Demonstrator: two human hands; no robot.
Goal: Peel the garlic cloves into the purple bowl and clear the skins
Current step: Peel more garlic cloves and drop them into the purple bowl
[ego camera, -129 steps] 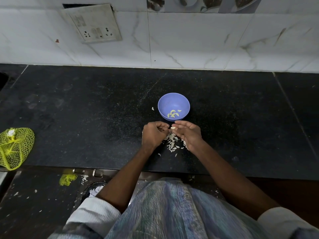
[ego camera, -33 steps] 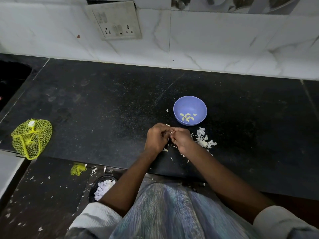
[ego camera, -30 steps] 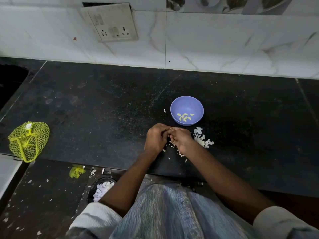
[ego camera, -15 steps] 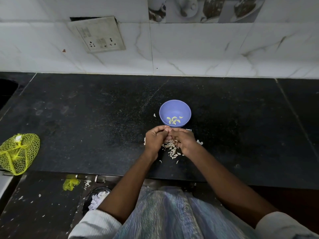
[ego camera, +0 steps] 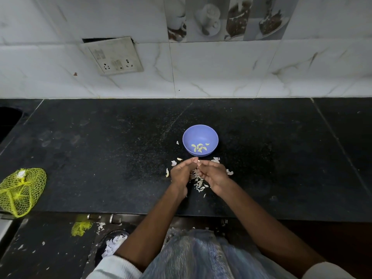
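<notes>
Mid-frame, peeling step: left hand [ego camera: 181, 174] and right hand [ego camera: 212, 175] with fingers [ego camera: 194, 159] curled together over a garlic clove [ego camera: 198, 163] just below the purple bowl [ego camera: 200, 140], skins [ego camera: 198, 183] littering the tabletop [ego camera: 100, 158]; next, presumably, stripping then dropping bowlward.

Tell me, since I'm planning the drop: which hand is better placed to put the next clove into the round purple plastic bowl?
Probably the right hand: it sits directly below the round purple plastic bowl, while the left hand sits off to its left.
</notes>
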